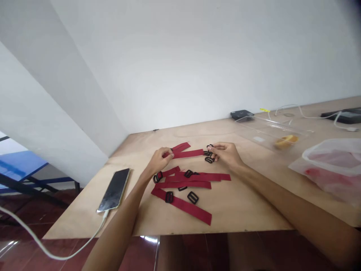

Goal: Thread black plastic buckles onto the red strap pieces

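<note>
My left hand pinches the left end of a red webbing strap above the wooden table. A second strap piece angles up behind it, and a dark bit shows at my fingertips. In my right hand, thumb and fingers close on a black strap buckle, with more black buckles just beneath the fingers. Nearer to me lie several red straps, some threaded through black slide buckles. One loose slide buckle rests beside them.
A phone with a white charging cable lies at the left. On the right are a clear plastic tray, a yellow tape roll and a translucent tub. A black box sits by the white wall.
</note>
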`<state>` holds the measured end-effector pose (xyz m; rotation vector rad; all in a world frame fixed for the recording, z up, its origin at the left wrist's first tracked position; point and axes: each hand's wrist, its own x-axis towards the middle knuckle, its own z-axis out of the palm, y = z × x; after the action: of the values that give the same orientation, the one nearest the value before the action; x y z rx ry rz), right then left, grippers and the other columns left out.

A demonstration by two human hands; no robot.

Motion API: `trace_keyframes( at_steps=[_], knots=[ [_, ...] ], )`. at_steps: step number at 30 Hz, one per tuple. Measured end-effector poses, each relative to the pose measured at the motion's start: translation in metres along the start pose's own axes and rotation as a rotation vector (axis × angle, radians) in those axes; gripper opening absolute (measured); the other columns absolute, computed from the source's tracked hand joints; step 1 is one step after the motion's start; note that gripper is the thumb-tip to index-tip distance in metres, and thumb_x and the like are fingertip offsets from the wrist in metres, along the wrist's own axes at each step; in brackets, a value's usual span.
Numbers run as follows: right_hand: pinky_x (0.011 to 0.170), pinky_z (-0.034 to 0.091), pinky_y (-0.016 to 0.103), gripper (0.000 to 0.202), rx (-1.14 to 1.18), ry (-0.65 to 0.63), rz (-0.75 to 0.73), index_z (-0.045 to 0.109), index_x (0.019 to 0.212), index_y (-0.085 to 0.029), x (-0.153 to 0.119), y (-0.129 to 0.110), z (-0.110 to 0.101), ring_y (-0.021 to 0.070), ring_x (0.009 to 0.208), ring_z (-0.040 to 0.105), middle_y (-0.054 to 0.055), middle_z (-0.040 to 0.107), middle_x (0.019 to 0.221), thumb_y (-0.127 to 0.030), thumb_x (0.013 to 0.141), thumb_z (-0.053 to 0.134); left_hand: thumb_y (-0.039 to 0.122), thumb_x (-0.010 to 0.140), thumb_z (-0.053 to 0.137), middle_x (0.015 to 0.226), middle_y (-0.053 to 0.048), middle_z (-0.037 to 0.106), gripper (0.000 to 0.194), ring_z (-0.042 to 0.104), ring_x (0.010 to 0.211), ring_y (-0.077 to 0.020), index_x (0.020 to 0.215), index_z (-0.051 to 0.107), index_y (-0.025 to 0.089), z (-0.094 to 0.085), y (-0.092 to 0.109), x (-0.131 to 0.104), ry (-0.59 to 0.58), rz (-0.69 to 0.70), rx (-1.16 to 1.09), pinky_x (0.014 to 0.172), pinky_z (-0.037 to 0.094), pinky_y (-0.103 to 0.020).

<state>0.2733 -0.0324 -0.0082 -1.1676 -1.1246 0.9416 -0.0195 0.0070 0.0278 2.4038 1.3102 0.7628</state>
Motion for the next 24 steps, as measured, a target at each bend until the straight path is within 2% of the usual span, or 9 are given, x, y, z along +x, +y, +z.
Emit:
trace_keyframes(
  at_steps=[3, 5, 9, 11, 13, 16, 19, 22, 24],
  knots=[
    [0.038, 0.040, 0.024, 0.042, -0.190, 0.001, -0.036, 0.070, 0.085, -0.014, 0.007, 0.003, -0.014, 0.0137, 0.040, 0.054, 0.003, 0.065, 0.052, -0.046, 0.062, 0.085, 0.033, 0.083, 0.057, 0.096, -0.007, 0.071, 0.018, 0.063, 0.096, -0.0268, 0.087, 0.067, 0.019, -0.018, -0.018, -0.001, -0.051, -0.104, 0.226, 0.087, 0.048, -0.037],
    [0.041, 0.040, 0.026, 0.034, -0.356, 0.006, -0.098, 0.071, 0.082, -0.014, 0.010, 0.007, -0.018, 0.0151, 0.044, 0.056, 0.005, 0.069, 0.060, -0.041, 0.064, 0.083, 0.038, 0.081, 0.060, 0.104, -0.009, 0.071, 0.025, 0.062, 0.103, -0.0294, 0.095, 0.068, 0.019, -0.028, -0.022, -0.005, -0.073, -0.112, 0.301, 0.089, 0.048, -0.039],
    [0.057, 0.048, 0.029, 0.027, -0.560, 0.065, -0.260, 0.075, 0.086, -0.016, 0.013, 0.013, -0.015, 0.0186, 0.062, 0.063, 0.009, 0.076, 0.085, -0.035, 0.067, 0.080, 0.047, 0.076, 0.066, 0.099, -0.007, 0.073, 0.034, 0.067, 0.089, -0.0258, 0.097, 0.069, 0.021, -0.044, -0.013, -0.021, -0.366, -0.169, 0.219, 0.076, 0.051, -0.033],
    [0.061, 0.049, 0.031, 0.028, -0.574, 0.059, -0.295, 0.076, 0.093, -0.016, 0.011, 0.013, -0.011, 0.0182, 0.062, 0.063, 0.008, 0.076, 0.087, -0.034, 0.073, 0.075, 0.048, 0.074, 0.070, 0.091, -0.004, 0.074, 0.034, 0.068, 0.078, -0.0237, 0.095, 0.071, 0.022, -0.048, -0.008, -0.030, -0.512, -0.225, 0.174, 0.070, 0.051, -0.031],
    [0.062, 0.049, 0.031, 0.026, -0.560, 0.016, -0.322, 0.075, 0.095, -0.015, 0.006, 0.010, -0.004, 0.0176, 0.061, 0.062, 0.008, 0.076, 0.085, -0.034, 0.077, 0.071, 0.045, 0.074, 0.071, 0.086, -0.003, 0.074, 0.029, 0.068, 0.074, -0.0229, 0.091, 0.071, 0.022, -0.050, -0.003, -0.037, -0.566, -0.241, 0.168, 0.067, 0.051, -0.031],
    [0.064, 0.049, 0.030, 0.021, -0.515, -0.141, -0.384, 0.075, 0.091, -0.016, -0.008, 0.003, 0.011, 0.0178, 0.066, 0.063, 0.009, 0.075, 0.087, -0.032, 0.081, 0.066, 0.041, 0.080, 0.069, 0.094, -0.005, 0.073, 0.024, 0.068, 0.084, -0.0242, 0.094, 0.072, 0.021, -0.047, 0.007, -0.037, -0.407, -0.118, 0.211, 0.074, 0.052, -0.033],
    [0.069, 0.051, 0.031, 0.026, -0.427, -0.298, -0.422, 0.074, 0.100, -0.016, -0.021, -0.007, 0.026, 0.0187, 0.076, 0.065, 0.010, 0.074, 0.103, -0.034, 0.083, 0.066, 0.041, 0.087, 0.065, 0.109, -0.007, 0.070, 0.028, 0.065, 0.100, -0.0245, 0.108, 0.070, 0.024, -0.037, 0.027, -0.026, -0.158, 0.162, 0.177, 0.088, 0.051, -0.037],
    [0.075, 0.052, 0.031, 0.034, -0.269, -0.422, -0.350, 0.072, 0.108, -0.017, -0.026, -0.013, 0.029, 0.0206, 0.088, 0.067, 0.011, 0.072, 0.112, -0.041, 0.084, 0.069, 0.040, 0.090, 0.065, 0.118, -0.008, 0.067, 0.031, 0.061, 0.112, -0.0240, 0.116, 0.068, 0.025, -0.018, 0.051, -0.010, -0.085, 0.402, 0.081, 0.097, 0.050, -0.038],
    [0.072, 0.052, 0.030, 0.034, -0.130, -0.514, -0.233, 0.073, 0.098, -0.016, -0.023, -0.014, 0.025, 0.0191, 0.081, 0.067, 0.010, 0.074, 0.097, -0.047, 0.084, 0.069, 0.038, 0.092, 0.063, 0.120, -0.009, 0.065, 0.030, 0.061, 0.114, -0.0240, 0.119, 0.067, 0.024, -0.003, 0.060, -0.001, -0.082, 0.471, 0.029, 0.098, 0.050, -0.039]
  ],
)
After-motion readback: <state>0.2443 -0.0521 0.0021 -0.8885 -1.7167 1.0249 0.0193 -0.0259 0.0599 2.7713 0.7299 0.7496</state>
